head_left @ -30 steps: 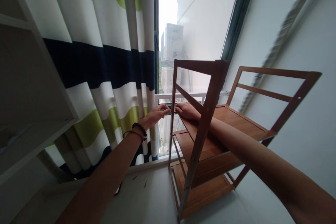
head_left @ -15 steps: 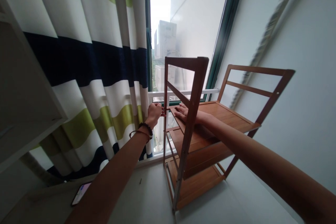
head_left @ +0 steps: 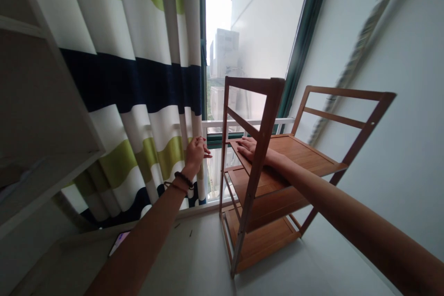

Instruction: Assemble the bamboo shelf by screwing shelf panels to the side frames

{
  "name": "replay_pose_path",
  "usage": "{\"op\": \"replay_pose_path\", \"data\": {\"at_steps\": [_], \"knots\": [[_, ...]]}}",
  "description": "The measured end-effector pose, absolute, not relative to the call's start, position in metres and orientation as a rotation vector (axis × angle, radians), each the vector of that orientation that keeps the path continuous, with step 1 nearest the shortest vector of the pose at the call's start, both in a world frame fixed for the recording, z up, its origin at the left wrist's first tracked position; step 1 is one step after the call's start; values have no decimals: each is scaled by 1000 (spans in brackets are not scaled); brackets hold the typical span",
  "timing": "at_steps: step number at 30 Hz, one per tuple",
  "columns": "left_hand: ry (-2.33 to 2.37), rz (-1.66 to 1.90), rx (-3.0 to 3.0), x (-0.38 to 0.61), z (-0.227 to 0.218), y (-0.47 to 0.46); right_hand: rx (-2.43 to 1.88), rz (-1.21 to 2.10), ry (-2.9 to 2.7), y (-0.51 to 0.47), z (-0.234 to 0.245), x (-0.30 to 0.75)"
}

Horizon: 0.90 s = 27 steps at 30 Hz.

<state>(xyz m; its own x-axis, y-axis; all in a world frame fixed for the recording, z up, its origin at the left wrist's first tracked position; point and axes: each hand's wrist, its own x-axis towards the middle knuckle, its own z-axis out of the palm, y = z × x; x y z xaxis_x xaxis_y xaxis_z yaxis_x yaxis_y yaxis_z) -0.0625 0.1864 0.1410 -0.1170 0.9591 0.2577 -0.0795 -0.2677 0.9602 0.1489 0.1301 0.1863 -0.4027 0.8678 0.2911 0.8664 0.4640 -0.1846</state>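
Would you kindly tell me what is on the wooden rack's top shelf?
The right hand rests on the top shelf; whatever lies under the hand and forearm is covered.

head camera: looks forward and down, near wooden shelf [head_left: 305, 153], facing window [head_left: 268, 41].

And there's the phone [head_left: 118, 242], half lost behind the left forearm [head_left: 138, 249], its screen too small to read; two slim dark bits [head_left: 190, 233], too tiny to name; here's the left hand [head_left: 196, 151], so curled I can't tell whether anything's pinched inside; the near post [head_left: 250, 194] of the rack [head_left: 270, 247] covers part of the right hand [head_left: 246, 149]; and up top, the curtain [head_left: 132, 83] runs out of frame
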Motion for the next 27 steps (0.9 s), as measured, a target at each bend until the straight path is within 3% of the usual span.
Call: {"op": "replay_pose_path", "data": {"at_steps": [9,13,17,22,27], "knots": [[1110,1111,1220,-92,53,72,-1281,-50,-2126,48,210,136],[1183,936,1179,-96,22,23,-1235,-143,-1789,-18,192,135],[1158,848,1183,-92,-7,-12,-1197,-97,-1625,-70,142,131],[1318,881,1502,-91,-54,-30,-1268,308,-1724,-98,55,111],[1271,744,1387,-97,-90,-43,-1451,704,-1753,-99,-33,94]]}}
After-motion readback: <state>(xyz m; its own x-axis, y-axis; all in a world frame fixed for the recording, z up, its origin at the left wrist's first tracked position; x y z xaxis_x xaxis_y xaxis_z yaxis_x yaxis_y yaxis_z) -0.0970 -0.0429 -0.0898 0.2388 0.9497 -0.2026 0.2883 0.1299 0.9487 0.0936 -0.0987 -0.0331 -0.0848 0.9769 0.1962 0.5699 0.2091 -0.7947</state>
